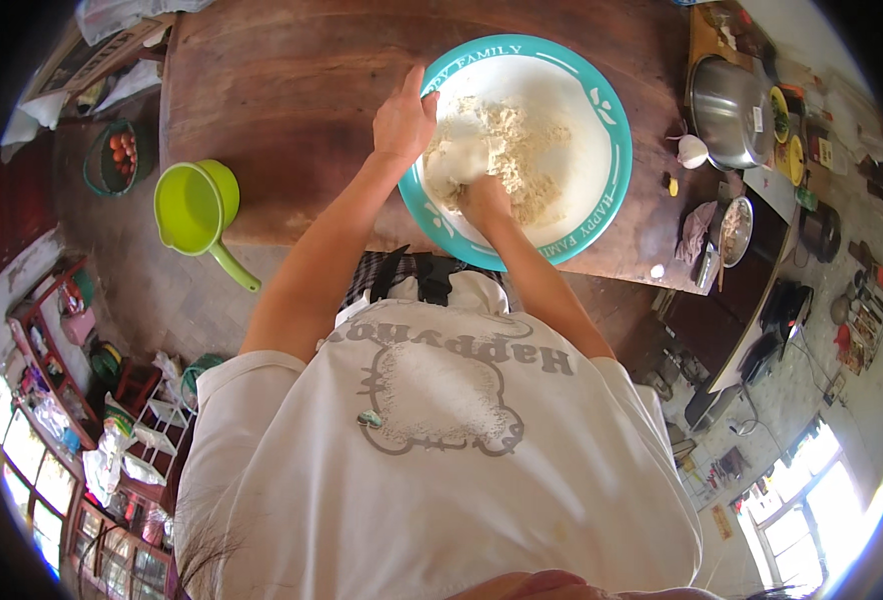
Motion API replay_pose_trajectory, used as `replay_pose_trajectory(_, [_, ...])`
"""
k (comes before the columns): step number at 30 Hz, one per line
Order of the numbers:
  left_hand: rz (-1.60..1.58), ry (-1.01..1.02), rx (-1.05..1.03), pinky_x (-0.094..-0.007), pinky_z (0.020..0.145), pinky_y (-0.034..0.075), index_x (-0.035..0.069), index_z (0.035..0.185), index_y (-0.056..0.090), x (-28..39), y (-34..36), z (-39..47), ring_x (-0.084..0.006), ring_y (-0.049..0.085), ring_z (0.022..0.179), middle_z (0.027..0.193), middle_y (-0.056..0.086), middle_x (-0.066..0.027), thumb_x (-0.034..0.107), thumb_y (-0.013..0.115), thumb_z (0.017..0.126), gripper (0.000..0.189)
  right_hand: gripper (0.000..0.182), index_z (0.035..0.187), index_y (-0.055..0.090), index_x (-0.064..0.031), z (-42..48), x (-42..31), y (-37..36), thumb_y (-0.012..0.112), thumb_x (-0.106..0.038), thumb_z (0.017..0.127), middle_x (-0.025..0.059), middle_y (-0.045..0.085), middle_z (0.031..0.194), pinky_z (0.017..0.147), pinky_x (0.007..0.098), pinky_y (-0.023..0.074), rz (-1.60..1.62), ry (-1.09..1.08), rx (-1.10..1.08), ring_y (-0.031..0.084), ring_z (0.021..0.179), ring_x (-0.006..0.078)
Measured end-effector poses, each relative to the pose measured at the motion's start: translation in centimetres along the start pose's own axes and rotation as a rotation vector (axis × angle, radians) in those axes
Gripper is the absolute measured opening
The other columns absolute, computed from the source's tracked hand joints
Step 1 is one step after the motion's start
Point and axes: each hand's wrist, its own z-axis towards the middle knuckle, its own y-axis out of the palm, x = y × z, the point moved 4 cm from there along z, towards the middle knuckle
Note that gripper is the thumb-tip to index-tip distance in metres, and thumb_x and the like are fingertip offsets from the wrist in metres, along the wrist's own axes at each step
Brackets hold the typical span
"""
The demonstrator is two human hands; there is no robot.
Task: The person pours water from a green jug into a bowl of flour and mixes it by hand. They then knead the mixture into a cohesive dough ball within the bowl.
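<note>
A large white basin with a turquoise rim (620, 150) stands on the wooden table, holding flour and crumbly, partly clumped dough (520, 150). My left hand (405, 116) grips the basin's rim at its left side, with the thumb over the edge. Inside the basin, my right hand (479, 187) is down in the flour mixture; its fingers are floury and blurred, so whether they are closed on dough does not show. To the left of my left arm, a lime-green plastic dipper (195, 206) sits at the table's left edge.
Right of the basin are a garlic bulb (692, 151), a large stainless steel bowl (726, 112), a crumpled cloth (696, 231) and a metal bowl of food (735, 229) with chopsticks. A basket of red produce (122, 154) is beyond the table's left edge.
</note>
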Motion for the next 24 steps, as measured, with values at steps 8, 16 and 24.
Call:
replay_pose_trajectory(8, [0.027, 0.004, -0.016, -0.0521, 0.072, 0.049, 0.013, 0.126, 0.043, 0.1, 0.2, 0.2, -0.0422, 0.061, 0.086, 0.101, 0.061, -0.0231, 0.030, 0.054, 0.089, 0.042, 0.019, 0.090, 0.072, -0.0089, 7.2, 3.7, 7.6, 0.056, -0.014, 0.082, 0.0065, 0.070, 0.095, 0.068, 0.0386, 0.0540, -0.302, -0.213, -0.081, 0.067, 0.086, 0.0283])
replay_pose_trajectory(16, [0.062, -0.006, 0.000, -0.0512, 0.076, 0.049, 0.016, 0.130, 0.039, 0.1, 0.5, 0.8, -0.0411, 0.061, 0.089, 0.100, 0.062, -0.0217, 0.031, 0.052, 0.090, 0.044, 0.034, 0.100, 0.065, -0.0030, 0.8, -0.6, -5.2, 0.056, -0.033, 0.087, 0.0161, 0.067, 0.090, 0.076, 0.0386, 0.0505, 0.408, -0.221, -0.390, 0.065, 0.082, 0.0281])
replay_pose_trajectory(24, [0.065, 0.015, 0.004, -0.0507, 0.074, 0.050, 0.014, 0.127, 0.040, 0.0, 0.5, 0.1, -0.0404, 0.062, 0.088, 0.102, 0.062, -0.0215, 0.032, 0.051, 0.091, 0.042, 0.037, 0.104, 0.063, -0.0042, 11.4, -2.6, -3.1, 0.049, -0.035, 0.090, 0.0159, 0.066, 0.096, 0.079, 0.0390, 0.0473, -0.132, -0.211, -0.088, 0.062, 0.094, 0.0298])
